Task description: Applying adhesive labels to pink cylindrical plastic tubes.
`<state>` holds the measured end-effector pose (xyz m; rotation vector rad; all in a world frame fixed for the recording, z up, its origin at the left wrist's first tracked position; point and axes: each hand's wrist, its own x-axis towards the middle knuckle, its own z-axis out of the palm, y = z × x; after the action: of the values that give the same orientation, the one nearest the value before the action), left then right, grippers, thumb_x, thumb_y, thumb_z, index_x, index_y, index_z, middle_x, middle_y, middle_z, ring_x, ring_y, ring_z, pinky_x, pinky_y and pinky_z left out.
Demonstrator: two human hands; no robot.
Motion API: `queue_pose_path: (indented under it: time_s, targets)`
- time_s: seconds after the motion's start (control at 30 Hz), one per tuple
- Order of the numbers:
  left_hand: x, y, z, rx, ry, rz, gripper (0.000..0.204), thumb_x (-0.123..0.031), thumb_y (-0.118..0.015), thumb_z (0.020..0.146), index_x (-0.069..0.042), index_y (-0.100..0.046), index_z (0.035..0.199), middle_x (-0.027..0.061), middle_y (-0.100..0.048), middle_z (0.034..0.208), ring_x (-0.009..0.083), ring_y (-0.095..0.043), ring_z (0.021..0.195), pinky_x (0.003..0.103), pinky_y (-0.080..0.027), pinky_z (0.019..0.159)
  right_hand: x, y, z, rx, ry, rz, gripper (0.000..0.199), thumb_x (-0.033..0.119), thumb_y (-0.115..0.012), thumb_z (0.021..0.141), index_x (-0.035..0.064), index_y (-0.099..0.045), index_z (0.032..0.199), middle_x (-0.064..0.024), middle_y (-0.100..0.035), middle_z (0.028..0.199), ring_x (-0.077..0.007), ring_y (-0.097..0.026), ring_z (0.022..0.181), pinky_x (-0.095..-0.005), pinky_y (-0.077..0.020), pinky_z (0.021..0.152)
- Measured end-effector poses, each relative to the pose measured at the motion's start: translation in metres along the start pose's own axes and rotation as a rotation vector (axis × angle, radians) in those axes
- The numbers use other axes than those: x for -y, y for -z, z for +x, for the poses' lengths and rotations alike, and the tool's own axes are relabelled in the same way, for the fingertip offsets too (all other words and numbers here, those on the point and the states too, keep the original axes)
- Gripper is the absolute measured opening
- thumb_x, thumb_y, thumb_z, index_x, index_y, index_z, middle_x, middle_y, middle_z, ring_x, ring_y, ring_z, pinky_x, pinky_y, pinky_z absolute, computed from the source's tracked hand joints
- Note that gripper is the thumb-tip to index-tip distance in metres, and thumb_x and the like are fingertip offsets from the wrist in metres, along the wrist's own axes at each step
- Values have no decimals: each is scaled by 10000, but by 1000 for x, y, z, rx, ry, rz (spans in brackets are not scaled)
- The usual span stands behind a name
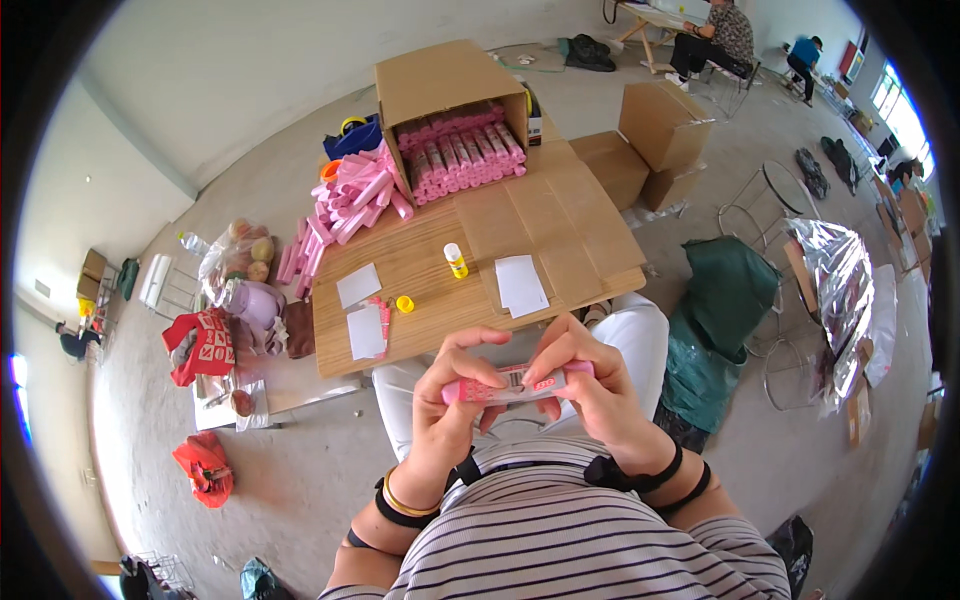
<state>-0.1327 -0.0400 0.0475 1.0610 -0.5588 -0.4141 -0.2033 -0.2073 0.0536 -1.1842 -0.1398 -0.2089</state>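
My left hand (445, 395) and my right hand (600, 385) hold a slim pink packet (510, 386) between them, level above my lap. It has a printed pale label around its middle, and the fingers of both hands pinch it near the ends. Beyond the hands, on the wooden table (430, 335), a glue stick (455, 262) stands upright without its cap. A yellow cap (404, 304) lies to its left, near white paper slips (364, 335) with a pink printed strip (384, 316) along their edge. More white slips (520, 286) lie on the right.
At the table's back, an open cardboard box (450, 75) holds stacked pink packets (465, 155). Loose pink pieces (355, 195) are heaped to its left. Flattened cardboard (550, 225) covers the table's right side. A green bag (725, 300) stands at right, bagged items (245, 255) at left.
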Motion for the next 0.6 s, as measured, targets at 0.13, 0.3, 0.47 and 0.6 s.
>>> queue_pose_path:
  time_s: [0.13, 0.3, 0.47, 0.6]
  targets:
    - [-9, 7, 2, 115, 91, 0, 173, 35, -522, 809, -22, -619, 941, 160, -425, 1287, 86, -547, 715, 193, -427, 541, 4, 2, 0, -12, -1, 31, 213, -28, -439, 812, 1, -642, 871, -55, -451, 922, -107, -529, 631, -223, -448, 560]
    - [-15, 2, 5, 207, 52, 91, 210, 32, -610, 773, -58, -616, 962, 130, -412, 1310, 175, -412, 1207, 265, -393, 911, 8, 4, 1, -20, -31, 24, 182, 4, -456, 807, -1, -635, 842, -52, -465, 902, -119, -539, 592, -233, -447, 558]
    - [-12, 2, 6, 203, 19, 133, 188, 24, -611, 784, -55, -611, 955, 125, -432, 1286, 142, -459, 1129, 246, -408, 868, 15, 7, 2, 16, -99, 82, 146, 43, -498, 829, -1, -623, 891, -53, -469, 924, -128, -556, 640, -242, -463, 601]
    - [-20, 2, 3, 148, 75, 80, 159, 2, -617, 798, -49, -609, 949, 114, -447, 1270, 97, -502, 1024, 232, -426, 814, 21, 1, 1, 64, -122, 34, 119, 80, -558, 828, 14, -619, 906, -46, -464, 933, -129, -558, 763, -248, -472, 644]
